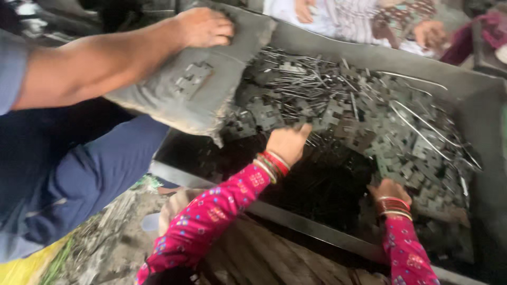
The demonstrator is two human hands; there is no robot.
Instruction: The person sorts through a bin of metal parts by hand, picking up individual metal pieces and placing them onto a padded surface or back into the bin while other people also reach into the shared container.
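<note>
My left hand (288, 142), in a pink patterned sleeve with red bangles, reaches into a big metal tray (327, 50) and rests on a heap of small flat metal stampings (380, 142) and thin metal rods (311, 79). My right hand (388, 191), also bangled, lies lower right on the dark parts near the tray's front edge. Whether either hand grips a piece is blurred. Another person's bare arm and hand (203, 26) hold a grey sack (195, 89) tipped over the tray's left corner, with stampings on it.
The other person in blue trousers (90, 174) stands left of the tray. More people's hands and clothes (369, 21) show beyond the far rim. Dirty ground with a yellow scrap (26, 269) lies at the lower left. The tray's front rail (296, 221) runs across my arms.
</note>
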